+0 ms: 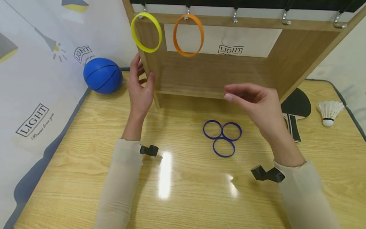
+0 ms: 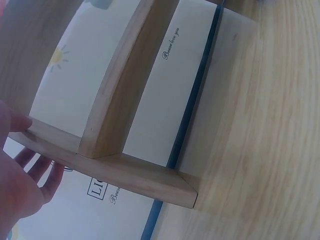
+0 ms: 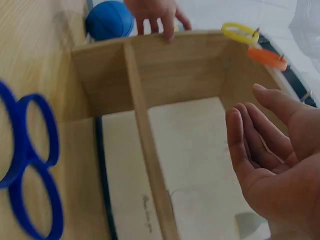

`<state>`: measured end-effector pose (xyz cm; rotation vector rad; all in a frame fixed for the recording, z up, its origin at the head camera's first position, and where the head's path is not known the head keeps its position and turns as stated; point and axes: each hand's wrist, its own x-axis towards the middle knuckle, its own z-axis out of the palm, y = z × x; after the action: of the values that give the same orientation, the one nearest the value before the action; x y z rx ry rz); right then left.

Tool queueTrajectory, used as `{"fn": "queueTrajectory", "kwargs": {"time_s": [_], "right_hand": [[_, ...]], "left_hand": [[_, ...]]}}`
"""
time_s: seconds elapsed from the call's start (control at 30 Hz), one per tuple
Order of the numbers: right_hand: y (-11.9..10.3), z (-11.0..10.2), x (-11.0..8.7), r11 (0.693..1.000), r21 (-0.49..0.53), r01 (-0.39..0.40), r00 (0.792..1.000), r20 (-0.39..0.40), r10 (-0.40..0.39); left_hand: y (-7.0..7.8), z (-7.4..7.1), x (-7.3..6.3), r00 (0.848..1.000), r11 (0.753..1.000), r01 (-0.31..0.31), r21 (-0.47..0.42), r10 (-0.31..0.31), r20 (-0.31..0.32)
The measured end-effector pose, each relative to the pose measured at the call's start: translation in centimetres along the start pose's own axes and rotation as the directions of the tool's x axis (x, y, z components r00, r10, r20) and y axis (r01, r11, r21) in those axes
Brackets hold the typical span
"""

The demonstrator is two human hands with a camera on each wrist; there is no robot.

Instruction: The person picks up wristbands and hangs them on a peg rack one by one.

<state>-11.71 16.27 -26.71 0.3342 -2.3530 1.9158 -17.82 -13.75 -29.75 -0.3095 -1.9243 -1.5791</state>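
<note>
My left hand (image 1: 140, 86) grips the left side board of a wooden rack (image 1: 211, 76), thumb on the inner side and fingers outside. A yellow ring (image 1: 146, 50) and an orange ring (image 1: 202, 35) hang from the two leftmost hooks on the rack's top rail. My right hand (image 1: 260, 105) is raised in front of the shelf, fingers loosely bent. In the right wrist view nothing lies between its thumb and fingers. Below it, on the table, lies a cluster of three dark blue rings (image 1: 222, 137), touching one another.
Three hooks without rings, one of them a middle hook (image 1: 235, 19), line the rail's right part. A blue basketball (image 1: 103, 76) sits left of the rack. To the right are a black table tennis paddle (image 1: 297, 103) and a shuttlecock (image 1: 329, 111). A printed cloth (image 1: 63, 82) borders the table (image 1: 85, 152).
</note>
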Motion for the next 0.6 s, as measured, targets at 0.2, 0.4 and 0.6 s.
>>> {"fn": "queueTrajectory", "kwargs": {"time_s": [0.2, 0.4, 0.6], "right_hand": [[3.5, -1.7, -1.5, 0.990, -0.133, -0.043, 0.995, 0.080, 0.054], [6.4, -1.1, -1.8, 0.940, -0.331, 0.086, 0.965, 0.263, 0.005], [8.1, 1.1, -1.9, 0.817, -0.541, 0.201, 0.927, 0.376, 0.021]], "left_hand": [[0.0, 0.7, 0.1, 1.000, 1.000, 0.000, -0.006, 0.000, 0.019], [0.2, 0.7, 0.0, 0.999, 1.000, 0.017, -0.009, -0.017, 0.028], [0.2, 0.4, -0.2, 1.000, 1.000, 0.025, -0.008, -0.025, 0.001]]}}
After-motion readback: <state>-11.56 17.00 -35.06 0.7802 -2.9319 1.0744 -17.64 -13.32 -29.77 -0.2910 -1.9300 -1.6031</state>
